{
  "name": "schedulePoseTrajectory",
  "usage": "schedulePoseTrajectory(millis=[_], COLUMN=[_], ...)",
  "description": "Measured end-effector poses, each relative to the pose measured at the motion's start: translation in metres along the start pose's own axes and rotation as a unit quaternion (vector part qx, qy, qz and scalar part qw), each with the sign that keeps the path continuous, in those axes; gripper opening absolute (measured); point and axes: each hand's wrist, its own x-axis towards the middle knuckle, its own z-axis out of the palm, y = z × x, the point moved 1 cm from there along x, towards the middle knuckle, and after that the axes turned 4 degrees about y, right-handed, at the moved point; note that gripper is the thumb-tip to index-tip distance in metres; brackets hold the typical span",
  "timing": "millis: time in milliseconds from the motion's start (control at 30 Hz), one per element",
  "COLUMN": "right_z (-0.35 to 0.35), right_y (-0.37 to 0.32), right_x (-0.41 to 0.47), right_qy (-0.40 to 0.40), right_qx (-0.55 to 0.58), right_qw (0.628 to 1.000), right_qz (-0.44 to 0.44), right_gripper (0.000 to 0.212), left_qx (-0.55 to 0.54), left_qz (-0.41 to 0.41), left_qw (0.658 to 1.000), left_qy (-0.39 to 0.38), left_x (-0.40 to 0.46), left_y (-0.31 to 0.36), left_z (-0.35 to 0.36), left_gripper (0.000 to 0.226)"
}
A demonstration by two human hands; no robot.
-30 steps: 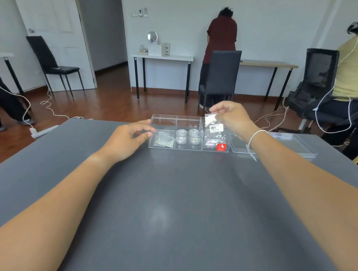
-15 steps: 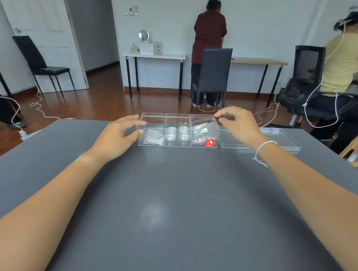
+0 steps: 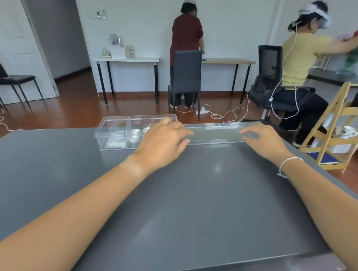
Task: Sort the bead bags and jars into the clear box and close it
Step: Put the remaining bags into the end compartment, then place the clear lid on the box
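Observation:
The clear box [image 3: 99,137] stands at the table's far edge, its compartments open to the top. A bead bag [image 3: 116,142] lies in the left compartment and small jars [image 3: 135,136] stand in the middle one. My left hand [image 3: 163,142] covers the right compartment, its fingertips curled on the left end of the clear lid [image 3: 216,133]. The lid lies flat on the table just right of the box. My right hand [image 3: 263,142] has its fingers on the lid's right end.
The grey table [image 3: 191,199] stretches toward me. A wooden rack [image 3: 337,128] stands off its right edge. Beyond are a black chair [image 3: 186,77], a standing person [image 3: 186,35], a seated person [image 3: 300,63] and floor cables [image 3: 223,115].
My right hand let go of the bead bag into the box's right compartment, then moved right to the lid. My left hand left the box's left side and crossed over to the lid's left end.

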Motion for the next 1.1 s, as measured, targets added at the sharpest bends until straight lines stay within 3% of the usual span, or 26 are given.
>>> schedulePoseTrajectory(millis=[167, 333, 667, 867, 1100], right_z=[-0.008, -0.007, -0.014, -0.03, -0.036], right_y=[0.016, 0.018, 0.022, 0.021, 0.011], right_x=[-0.005, -0.003, 0.001, -0.002, -0.001], right_qy=[-0.04, -0.045, 0.0, 0.079, 0.116], right_qx=[-0.03, -0.013, 0.058, 0.126, 0.181], right_qw=[0.999, 0.998, 0.996, 0.987, 0.976], right_qz=[0.022, 0.038, 0.066, 0.06, 0.035], right_gripper=[0.021, 0.016, 0.013, 0.011, 0.011], left_qx=[0.044, 0.078, -0.015, -0.041, -0.061], left_qz=[-0.025, -0.065, -0.11, -0.077, -0.037], left_qw=[0.989, 0.981, 0.99, 0.996, 0.992], left_qy=[-0.139, -0.162, -0.087, -0.005, 0.103], left_x=[0.02, 0.025, 0.022, 0.024, 0.021], left_y=[0.028, 0.029, 0.021, 0.023, 0.018], left_z=[0.033, 0.048, 0.054, 0.044, 0.017], left_gripper=[0.035, 0.033, 0.032, 0.027, 0.022])
